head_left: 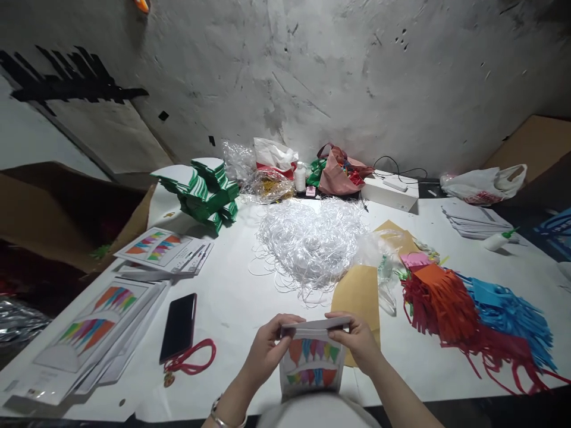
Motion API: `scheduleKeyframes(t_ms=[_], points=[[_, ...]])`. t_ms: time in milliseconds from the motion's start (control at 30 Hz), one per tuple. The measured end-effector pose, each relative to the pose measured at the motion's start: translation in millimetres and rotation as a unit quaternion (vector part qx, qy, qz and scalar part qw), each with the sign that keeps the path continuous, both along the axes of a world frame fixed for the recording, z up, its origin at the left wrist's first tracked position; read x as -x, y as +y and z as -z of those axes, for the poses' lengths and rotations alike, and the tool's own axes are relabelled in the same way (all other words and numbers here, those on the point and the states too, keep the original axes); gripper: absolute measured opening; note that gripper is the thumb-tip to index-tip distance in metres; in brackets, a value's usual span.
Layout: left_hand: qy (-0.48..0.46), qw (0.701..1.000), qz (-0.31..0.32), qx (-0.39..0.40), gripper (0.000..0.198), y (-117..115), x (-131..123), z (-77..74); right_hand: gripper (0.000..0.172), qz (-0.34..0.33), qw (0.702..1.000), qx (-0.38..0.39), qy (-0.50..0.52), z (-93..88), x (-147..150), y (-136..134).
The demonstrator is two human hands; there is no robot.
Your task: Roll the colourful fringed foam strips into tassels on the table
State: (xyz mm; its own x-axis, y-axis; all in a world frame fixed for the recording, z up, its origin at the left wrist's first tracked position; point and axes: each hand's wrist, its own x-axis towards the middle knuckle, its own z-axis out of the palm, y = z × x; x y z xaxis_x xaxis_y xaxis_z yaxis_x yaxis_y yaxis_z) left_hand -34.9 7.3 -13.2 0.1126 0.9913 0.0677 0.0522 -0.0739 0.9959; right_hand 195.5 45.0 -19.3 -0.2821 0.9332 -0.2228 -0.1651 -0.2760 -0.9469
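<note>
A white printed card (311,364) with a picture of colourful tassels hangs in front of me, its top edge folded over. My left hand (270,346) grips the left end of the folded edge between thumb and fingers, a bracelet on its wrist. The right end is pinched by my right hand (357,343). Beneath and beside my right hand lies a tan paper envelope (355,297). Beyond both hands spreads a tangled heap of white string (312,244). The lower part of the card meets my light clothing.
Stacks of similar printed cards (96,336) and a phone (178,327) with a red strap lie at left. Green-edged paper pieces (203,193) stand behind them. Orange (439,297) and blue fringed tassels (513,315) and a glue bottle (498,239) are at right. Bags (341,169) line the wall.
</note>
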Motion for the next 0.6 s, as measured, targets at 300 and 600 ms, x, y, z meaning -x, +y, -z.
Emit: scheduleKeyframes(t_ms=[300, 600], points=[[-0.05, 0.998, -0.032, 0.017, 0.015, 3.6, -18.0, 7.0, 0.029, 0.017, 0.999, 0.027, 0.019, -3.1, 10.1, 1.6], [-0.063, 0.997, -0.027, 0.034, 0.021, 5.4, -7.9, 10.1, 0.007, 0.034, 0.992, -0.117, 0.017, 6.9, 13.0, 0.5]])
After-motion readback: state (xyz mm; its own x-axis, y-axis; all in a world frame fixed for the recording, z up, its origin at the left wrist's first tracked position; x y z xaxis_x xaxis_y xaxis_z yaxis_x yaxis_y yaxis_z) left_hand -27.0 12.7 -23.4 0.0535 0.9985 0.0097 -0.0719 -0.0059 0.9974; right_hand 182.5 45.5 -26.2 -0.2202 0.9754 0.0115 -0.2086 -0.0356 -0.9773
